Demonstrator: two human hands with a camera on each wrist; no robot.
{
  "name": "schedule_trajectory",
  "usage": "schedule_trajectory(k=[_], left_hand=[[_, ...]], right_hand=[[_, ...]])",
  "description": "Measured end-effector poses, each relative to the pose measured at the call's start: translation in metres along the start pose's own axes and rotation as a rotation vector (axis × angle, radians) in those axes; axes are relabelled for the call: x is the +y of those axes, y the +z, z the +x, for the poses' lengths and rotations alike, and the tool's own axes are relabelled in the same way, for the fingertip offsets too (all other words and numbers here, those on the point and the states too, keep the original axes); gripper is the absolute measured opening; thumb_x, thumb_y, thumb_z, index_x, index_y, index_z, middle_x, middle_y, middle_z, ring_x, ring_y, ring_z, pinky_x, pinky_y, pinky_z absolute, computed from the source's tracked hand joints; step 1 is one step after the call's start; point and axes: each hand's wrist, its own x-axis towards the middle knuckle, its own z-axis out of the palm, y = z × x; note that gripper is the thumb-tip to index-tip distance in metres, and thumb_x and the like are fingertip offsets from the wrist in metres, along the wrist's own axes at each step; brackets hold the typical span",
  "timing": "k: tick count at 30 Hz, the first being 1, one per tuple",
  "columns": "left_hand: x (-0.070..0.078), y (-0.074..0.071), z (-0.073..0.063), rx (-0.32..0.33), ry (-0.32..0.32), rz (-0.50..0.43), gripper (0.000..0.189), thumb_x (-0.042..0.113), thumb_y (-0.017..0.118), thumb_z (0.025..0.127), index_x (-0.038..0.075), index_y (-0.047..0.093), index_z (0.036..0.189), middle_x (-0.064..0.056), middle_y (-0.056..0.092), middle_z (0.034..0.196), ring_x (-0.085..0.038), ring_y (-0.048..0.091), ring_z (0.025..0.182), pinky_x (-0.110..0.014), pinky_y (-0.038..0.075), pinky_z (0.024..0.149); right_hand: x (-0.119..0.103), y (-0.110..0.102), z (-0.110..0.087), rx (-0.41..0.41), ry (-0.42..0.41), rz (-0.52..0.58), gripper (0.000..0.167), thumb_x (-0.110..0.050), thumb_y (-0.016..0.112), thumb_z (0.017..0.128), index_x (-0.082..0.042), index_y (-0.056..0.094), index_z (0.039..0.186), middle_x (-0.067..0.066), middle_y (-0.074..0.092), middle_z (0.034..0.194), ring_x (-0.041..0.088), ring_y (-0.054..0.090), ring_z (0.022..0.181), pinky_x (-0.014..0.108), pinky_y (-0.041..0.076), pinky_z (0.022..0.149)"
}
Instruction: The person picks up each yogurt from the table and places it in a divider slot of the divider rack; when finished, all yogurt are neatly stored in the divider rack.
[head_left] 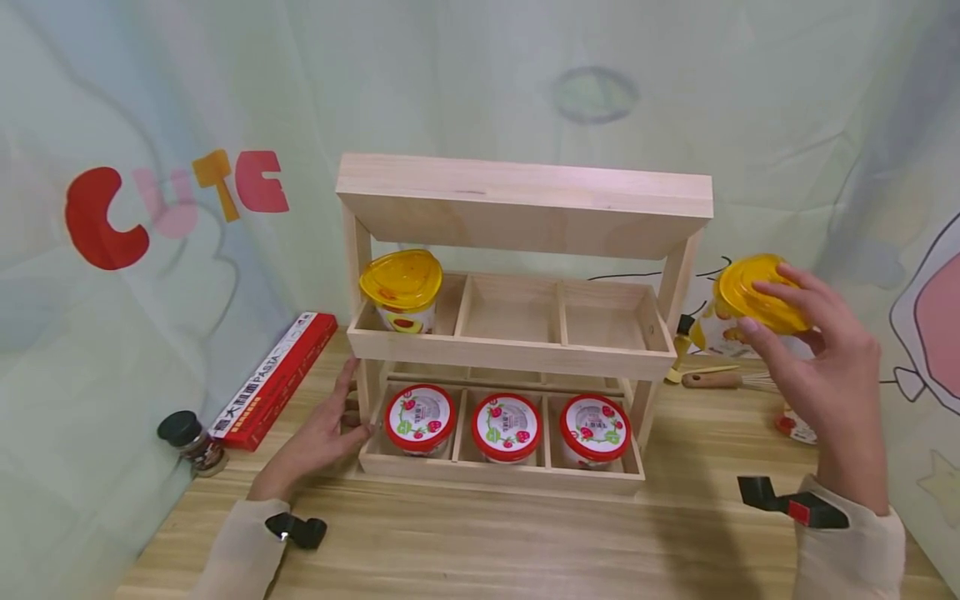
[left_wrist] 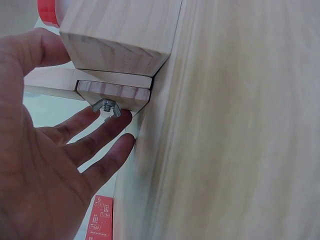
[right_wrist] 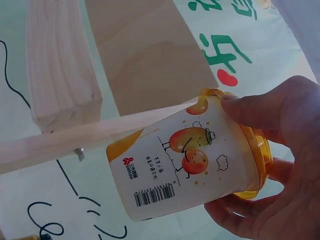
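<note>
My right hand [head_left: 832, 358] holds a white cup with a yellow lid [head_left: 761, 292] in the air, to the right of a two-tier wooden rack [head_left: 517, 362]. In the right wrist view the cup [right_wrist: 185, 160] is tilted, with cartoon fruit and a barcode on its side, and the fingers grip it at the lid. My left hand [head_left: 326, 433] is at the rack's lower left end. Its thumb touches the wooden end and its extended fingers [left_wrist: 102, 132] lie beside a wing nut [left_wrist: 106, 106]. Another yellow-lidded cup [head_left: 405, 292] stands in the upper tier's left compartment.
Three red-rimmed cups [head_left: 506, 427] fill the lower tier's front compartments. On the left lie a red pasta box [head_left: 277, 379] and a black-capped jar [head_left: 192, 442]. Behind the right side are a whisk [head_left: 720, 381] and a brush [head_left: 678, 350]. A printed curtain [head_left: 487, 83] hangs behind.
</note>
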Motion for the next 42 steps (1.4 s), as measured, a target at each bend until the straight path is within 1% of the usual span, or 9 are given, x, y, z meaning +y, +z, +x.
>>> schedule_trajectory(k=[4,9,14,19,21,29,33,37,42], left_hand=[[-0.001,0.001,0.000,0.006,0.011,-0.003,0.118,0.003,0.072,0.094,0.026,-0.015,0.171,-0.042,0.039,0.155,-0.060,0.067,0.121,-0.063,0.065,0.092],[-0.002,0.002,0.001,0.007,-0.003,-0.003,0.118,0.003,0.072,0.094,0.027,-0.014,0.171,-0.041,0.038,0.156,-0.059,0.066,0.122,-0.063,0.064,0.094],[-0.002,0.001,0.000,0.005,0.008,-0.009,0.118,0.004,0.072,0.094,0.026,-0.015,0.171,-0.042,0.039,0.155,-0.060,0.067,0.121,-0.062,0.065,0.092],[0.001,0.000,0.000,0.005,0.009,-0.012,0.118,0.005,0.073,0.095,0.027,-0.014,0.171,-0.041,0.040,0.155,-0.058,0.067,0.121,-0.060,0.066,0.091],[0.002,-0.001,0.000,0.004,0.007,-0.018,0.119,0.005,0.074,0.095,0.027,-0.014,0.171,-0.041,0.039,0.156,-0.058,0.067,0.121,-0.060,0.066,0.091],[0.002,-0.001,0.000,-0.005,-0.018,-0.014,0.119,0.005,0.073,0.095,0.028,-0.015,0.171,-0.041,0.037,0.157,-0.059,0.066,0.123,-0.060,0.066,0.092],[-0.001,0.000,0.001,-0.006,-0.026,-0.006,0.119,0.004,0.072,0.094,0.027,-0.015,0.171,-0.042,0.037,0.157,-0.059,0.066,0.123,-0.060,0.066,0.093],[-0.001,-0.001,0.001,-0.006,-0.027,-0.005,0.118,0.004,0.072,0.094,0.027,-0.015,0.171,-0.042,0.038,0.157,-0.059,0.066,0.123,-0.060,0.065,0.093],[0.002,-0.002,0.001,-0.007,-0.020,-0.012,0.118,0.006,0.073,0.095,0.027,-0.015,0.171,-0.042,0.038,0.157,-0.059,0.066,0.123,-0.060,0.066,0.092]], right_hand=[[-0.008,0.000,0.001,-0.004,-0.045,0.023,0.045,-0.009,0.079,0.097,-0.012,0.072,0.141,-0.004,0.055,0.164,0.010,0.051,0.148,-0.001,0.042,0.106],[-0.019,0.000,0.003,-0.005,-0.101,0.055,0.046,-0.005,0.080,0.095,-0.012,0.072,0.140,-0.003,0.056,0.163,0.006,0.053,0.144,-0.001,0.043,0.106],[-0.030,0.001,0.005,-0.014,-0.155,0.114,0.047,0.001,0.081,0.092,-0.009,0.074,0.137,0.000,0.057,0.161,0.003,0.055,0.141,0.000,0.045,0.106],[-0.040,0.005,0.007,-0.026,-0.181,0.174,0.045,0.003,0.081,0.091,-0.008,0.075,0.134,0.002,0.059,0.159,0.003,0.057,0.137,0.001,0.047,0.104],[-0.043,0.008,0.008,-0.028,-0.193,0.172,0.044,0.001,0.081,0.091,-0.008,0.075,0.134,0.002,0.059,0.159,0.002,0.057,0.136,0.000,0.047,0.104],[-0.057,0.020,0.014,-0.054,-0.247,0.188,0.045,0.001,0.081,0.091,-0.010,0.075,0.134,0.003,0.059,0.158,0.001,0.057,0.135,0.001,0.048,0.104],[-0.064,0.029,0.018,-0.075,-0.286,0.229,0.046,0.005,0.081,0.089,-0.008,0.076,0.133,0.006,0.060,0.158,0.005,0.058,0.137,0.003,0.049,0.104],[-0.070,0.040,0.020,-0.107,-0.323,0.254,0.048,0.007,0.080,0.088,-0.008,0.075,0.134,0.007,0.061,0.157,0.004,0.059,0.136,0.004,0.051,0.102],[-0.079,0.054,0.020,-0.152,-0.326,0.285,0.047,0.007,0.078,0.090,-0.008,0.074,0.135,0.004,0.059,0.159,0.003,0.059,0.134,0.005,0.051,0.103]])
